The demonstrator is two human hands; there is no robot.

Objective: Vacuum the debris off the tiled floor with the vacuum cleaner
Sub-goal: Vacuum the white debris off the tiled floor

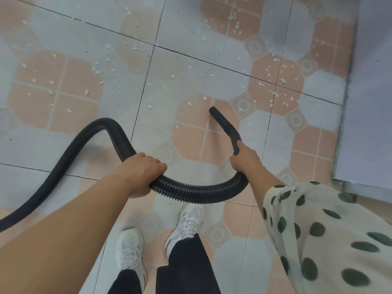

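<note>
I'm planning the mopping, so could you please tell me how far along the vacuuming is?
Done: the patterned tiled floor near the white sneakers looks clean. In hand: the left hand grips the black ribbed hose, the right hand its black nozzle. Left: white debris chips scattered beyond the nozzle.

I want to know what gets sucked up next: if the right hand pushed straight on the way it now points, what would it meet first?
Probably the white chip on the tiled floor, just beyond the tip of the nozzle that the right hand grips; how high the tip sits is unclear.
</note>
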